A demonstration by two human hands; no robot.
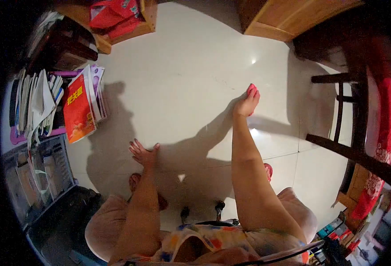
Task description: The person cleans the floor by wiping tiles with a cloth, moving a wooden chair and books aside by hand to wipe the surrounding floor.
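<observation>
My left hand (144, 154) hangs over the pale tiled floor (195, 66) with its fingers spread and nothing in them. Farther forward and to the right, my right hand (247, 104) is closed, its fingers pressed together. A small pink-red thing (251, 88) shows at its fingertips, and a bit of red shows at the lower edge of the hand. Most of what it holds is hidden. Neither hand touches the floor or furniture as far as I can see.
Books and papers, with a red booklet (79, 108) in front, stand at the left above a grey crate (69, 159). Wooden furniture (275, 20) lies ahead. A dark stool or chair frame (339, 117) is at the right. My knees and red footwear (269, 170) are below.
</observation>
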